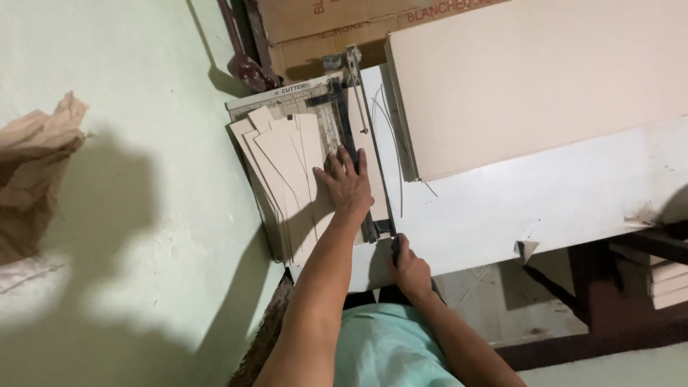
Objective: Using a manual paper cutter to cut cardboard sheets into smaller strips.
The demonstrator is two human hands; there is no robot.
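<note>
Beige card in a large flat sheet [530, 79] lies far right on the white surface [545, 208], brown cartons [322, 29] behind it. On the grey paper cutter [287, 97] at far left, the left hand [345, 185] presses flat, fingers spread, on fanned beige card strips [283, 168]. Just near of them, the right hand [408, 266] is closed around the cutter's dark handle [394, 247].

A large pale board [530, 79] lies on the white table [545, 201]. Brown cardboard boxes [322, 29] stand behind the board; crumpled brown paper [36, 165] hangs far left of it.
</note>
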